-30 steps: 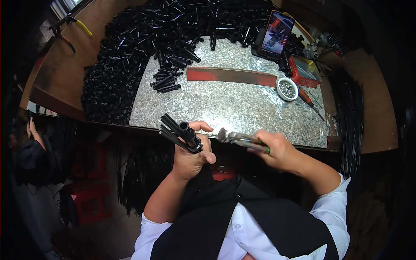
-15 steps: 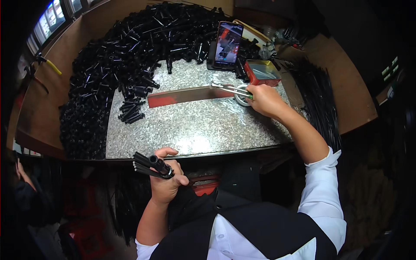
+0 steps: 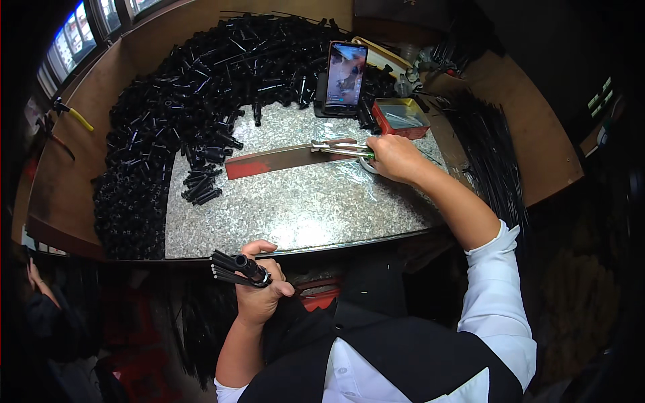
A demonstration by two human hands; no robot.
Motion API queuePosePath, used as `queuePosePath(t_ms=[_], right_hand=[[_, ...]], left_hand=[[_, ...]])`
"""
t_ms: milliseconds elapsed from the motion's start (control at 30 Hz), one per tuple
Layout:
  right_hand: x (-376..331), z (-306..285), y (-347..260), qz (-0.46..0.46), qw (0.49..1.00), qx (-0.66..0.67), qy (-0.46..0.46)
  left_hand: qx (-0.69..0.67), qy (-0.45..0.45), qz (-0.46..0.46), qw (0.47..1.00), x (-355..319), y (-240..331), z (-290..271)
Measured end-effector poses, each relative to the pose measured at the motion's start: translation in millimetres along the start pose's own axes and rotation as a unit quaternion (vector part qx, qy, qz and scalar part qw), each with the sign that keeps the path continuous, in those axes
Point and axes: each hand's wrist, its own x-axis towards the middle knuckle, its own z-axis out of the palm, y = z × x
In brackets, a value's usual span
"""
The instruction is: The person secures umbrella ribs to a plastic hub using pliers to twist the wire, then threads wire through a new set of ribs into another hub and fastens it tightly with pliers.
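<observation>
the left hand (image 3: pixel 261 290) is closing around a small bundle of black tubes (image 3: pixel 236 269), holding it just below the near edge of the speckled stone slab (image 3: pixel 295 208); the tubes are sticking out to the left of the fist, and their exact number cannot be told. the right hand (image 3: pixel 395 157) is gripping one pair of metal pliers (image 3: pixel 339 147), whose tips are pointing left and lying over the right end of one long flat bar (image 3: pixel 282 159) with red paint at its left end. a white ring (image 3: pixel 368 165) is peeking out just under this hand. beyond it, one upright phone (image 3: pixel 346 75) and one red tin (image 3: pixel 401 115) are sitting side by side. a large heap of black tubes (image 3: pixel 195 101), far too many to count, is curving round the slab's far and left sides, with a small loose cluster (image 3: pixel 200 188) lying near the bar's red end.
</observation>
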Motion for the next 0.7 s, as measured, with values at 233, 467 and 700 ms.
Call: queuePosePath(t_ms=[233,467,700], right_hand=[[-2.9,1.0,6.7,0.019,0.999,0.015,0.030],[-20.8,4.7,6.2,-0.060,0.958,0.148,0.239],[-54.4,4.7,-71.2,-0.032,0.608,0.793,-0.011]], left_hand=[[-0.008,0.006,-0.003,1.000,-1.4,1.7,-0.2],[-0.024,0.008,0.001,1.000,-0.9,2.6,5.5],[0.063,-0.037,0.023,0.997,1.7,-1.1,14.5]])
